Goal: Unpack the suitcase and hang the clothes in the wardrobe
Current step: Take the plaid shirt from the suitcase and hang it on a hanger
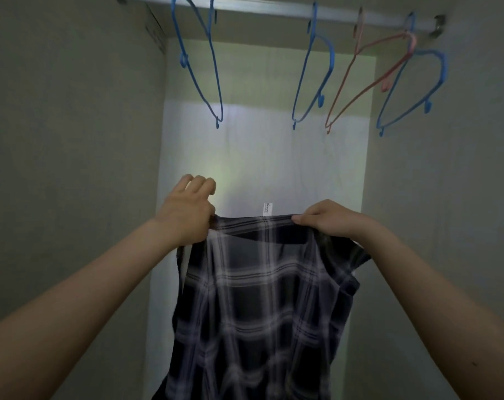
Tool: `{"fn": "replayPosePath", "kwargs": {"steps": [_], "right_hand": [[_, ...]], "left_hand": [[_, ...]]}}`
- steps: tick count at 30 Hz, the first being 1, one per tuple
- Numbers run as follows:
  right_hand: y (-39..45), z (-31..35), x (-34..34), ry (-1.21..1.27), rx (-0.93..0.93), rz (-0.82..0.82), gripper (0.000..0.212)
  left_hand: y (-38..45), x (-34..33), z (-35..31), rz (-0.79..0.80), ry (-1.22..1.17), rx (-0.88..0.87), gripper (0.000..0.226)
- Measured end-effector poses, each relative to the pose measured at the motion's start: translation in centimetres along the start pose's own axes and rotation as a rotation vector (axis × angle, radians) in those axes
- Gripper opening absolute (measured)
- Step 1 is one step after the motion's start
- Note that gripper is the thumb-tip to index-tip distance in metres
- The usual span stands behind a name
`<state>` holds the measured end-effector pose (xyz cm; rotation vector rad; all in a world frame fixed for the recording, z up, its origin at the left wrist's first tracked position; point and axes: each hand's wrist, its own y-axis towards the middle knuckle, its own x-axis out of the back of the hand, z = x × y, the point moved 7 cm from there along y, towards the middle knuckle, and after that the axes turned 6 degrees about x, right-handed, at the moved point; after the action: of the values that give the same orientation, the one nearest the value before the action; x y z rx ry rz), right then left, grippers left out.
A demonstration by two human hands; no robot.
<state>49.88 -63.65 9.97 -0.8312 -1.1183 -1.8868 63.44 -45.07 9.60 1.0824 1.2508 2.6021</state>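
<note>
While you stand facing the open wardrobe (72,140), nothing hangs in it yet as far as this view shows; its rail (274,11) carries only bare hangers, so the hanging itself is, by my judgement, not yet done for this garment; the suitcase is out of view, so you cannot tell how much is left to unpack.

Your plaid shirt (259,313), dark with pale checks, is held up in front of you, below the rail and well apart from the hangers; it droops from its top edge out past the bottom of the frame, and a small white label (266,209) stands up at the middle of that edge.

Above it, three blue hangers and one pink hang free: a blue hanger (213,67) at the left, a second blue hanger (330,62) near the middle, a pink hanger (369,79) beside it, and a last blue hanger (441,70) at the right, which overlaps the pink one in this view.

Both your arms reach forward and up; your left hand (187,215) pinches the shirt's left top corner between thumb and curled fingers; your right hand (328,217) grips the right top corner, thumb laid along the hem; the edge is drawn fairly taut between them; picking a hanger looks to be the next step.
</note>
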Motion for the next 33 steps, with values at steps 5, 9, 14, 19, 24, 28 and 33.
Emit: {"fn": "replayPosePath", "kwargs": {"steps": [5, 9, 14, 19, 24, 28, 33], "right_hand": [[1.0, 1.2, 0.7, -0.37, 0.158, -0.178, 0.029], [0.6, 1.9, 0.7, -0.234, 0.246, -0.211, 0.03], [0.2, 0.1, 1.1, 0.079, -0.008, -0.065, 0.033], [-0.9, -0.2, 2.3, 0.337, -0.106, -0.048, 0.027], [0.5, 1.3, 5.0, 0.224, -0.016, -0.388, 0.031], [1.0, 2.3, 7.3, 0.289, -0.053, -0.459, 0.03], [1.9, 5.8, 13.7, 1.051, 0.042, -0.811, 0.067]], "left_hand": [[0.6, -1.6, -3.0, 0.375, 0.217, -0.009, 0.036], [-1.6, -5.3, -5.0, 0.854, -0.195, 0.006, 0.036], [-0.1, -4.7, -3.2, 0.61, -0.522, 0.162, 0.046], [2.1, -3.3, 2.2, 0.169, -1.321, 0.587, 0.036], [3.0, -3.0, 1.3, 0.227, -1.829, 0.772, 0.02], [3.9, -1.4, 1.6, 0.253, -1.661, 0.651, 0.03], [5.2, 0.5, 0.8, 0.111, -1.234, 0.483, 0.036]]}}
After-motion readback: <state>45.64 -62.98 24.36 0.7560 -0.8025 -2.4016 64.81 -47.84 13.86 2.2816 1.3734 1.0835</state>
